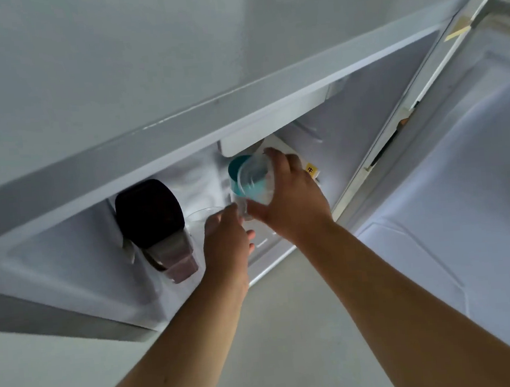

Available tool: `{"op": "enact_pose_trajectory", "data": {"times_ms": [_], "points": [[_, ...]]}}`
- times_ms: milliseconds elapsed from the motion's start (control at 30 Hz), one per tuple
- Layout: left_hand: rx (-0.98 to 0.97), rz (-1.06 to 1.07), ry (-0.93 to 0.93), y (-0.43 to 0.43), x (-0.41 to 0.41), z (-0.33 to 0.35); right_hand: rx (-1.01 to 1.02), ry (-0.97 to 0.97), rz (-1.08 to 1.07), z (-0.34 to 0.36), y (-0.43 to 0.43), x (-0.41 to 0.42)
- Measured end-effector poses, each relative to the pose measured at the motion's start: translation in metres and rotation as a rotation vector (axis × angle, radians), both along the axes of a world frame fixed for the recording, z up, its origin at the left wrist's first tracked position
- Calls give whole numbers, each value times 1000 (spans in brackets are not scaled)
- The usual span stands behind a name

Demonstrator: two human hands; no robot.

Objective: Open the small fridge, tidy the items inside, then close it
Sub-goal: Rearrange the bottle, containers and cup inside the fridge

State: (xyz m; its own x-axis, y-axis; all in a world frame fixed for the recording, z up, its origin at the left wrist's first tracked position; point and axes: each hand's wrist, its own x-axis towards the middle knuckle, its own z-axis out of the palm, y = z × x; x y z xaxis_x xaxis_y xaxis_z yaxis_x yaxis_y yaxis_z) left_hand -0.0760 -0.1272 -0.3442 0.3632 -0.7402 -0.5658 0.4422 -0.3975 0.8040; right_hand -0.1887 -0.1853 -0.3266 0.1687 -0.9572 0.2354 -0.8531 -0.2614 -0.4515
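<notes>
The right hand [291, 196] has its grip wrapped around a clear cup [254, 179] with a teal band near its rim, held tilted inside the open fridge [179, 119], fingers curled over the top and thumb at the lower side. The left hand [227, 242] reaches in just below it; its fingertips lie near the cup's base and beside a second clear cup [202, 218], but whether that grip is clenched on anything cannot be told. Further left inside stands a container [158, 226] with a dark lid. Behind the right hand lies a white carton [310, 168] bearing a yellow label. The fridge door [460, 160] hangs open to the right.
</notes>
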Motion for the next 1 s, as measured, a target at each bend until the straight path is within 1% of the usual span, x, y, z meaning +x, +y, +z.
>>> {"op": "enact_pose_trajectory", "data": {"times_ms": [100, 200, 300, 400, 500, 567, 600, 667, 733, 767, 800, 867, 933, 1000], "points": [[66, -56, -15, 20, -4, -15, -2, -53, -52, -20, 38, -19], [137, -93, -14, 34, -9, -33, 127, 28, -122, -51, 61, -25], [182, -108, 71, 41, -11, -46, 272, 143, -118, -81, 57, -16], [180, -133, 126, 39, -10, -54, 285, 188, -91, -97, 41, -3], [165, -151, 144, 38, -6, -58, 299, 210, -37, -105, 31, 3], [156, -150, 122, 39, -1, -60, 319, 210, -16, -105, 33, 1], [156, -143, 92, 39, 2, -62, 304, 213, -11, -103, 35, -1], [167, -97, 46, 40, 8, -68, 164, 213, -3, -99, 42, 0], [183, -34, 34, 44, 14, -74, 26, 156, 11, -94, 47, 14], [192, -21, 19, 46, 16, -77, 25, 107, 16, -91, 48, 26], [196, -20, 5, 49, 19, -79, 73, 49, 13, -89, 47, 39], [190, -2, -2, 54, 22, -81, 238, -29, -21, -88, 42, 65], [186, 29, 17, 56, 26, -82, 347, -34, -54, -90, 36, 82], [186, 42, 49, 53, 31, -81, 371, -13, -80, -91, 33, 89]]}}
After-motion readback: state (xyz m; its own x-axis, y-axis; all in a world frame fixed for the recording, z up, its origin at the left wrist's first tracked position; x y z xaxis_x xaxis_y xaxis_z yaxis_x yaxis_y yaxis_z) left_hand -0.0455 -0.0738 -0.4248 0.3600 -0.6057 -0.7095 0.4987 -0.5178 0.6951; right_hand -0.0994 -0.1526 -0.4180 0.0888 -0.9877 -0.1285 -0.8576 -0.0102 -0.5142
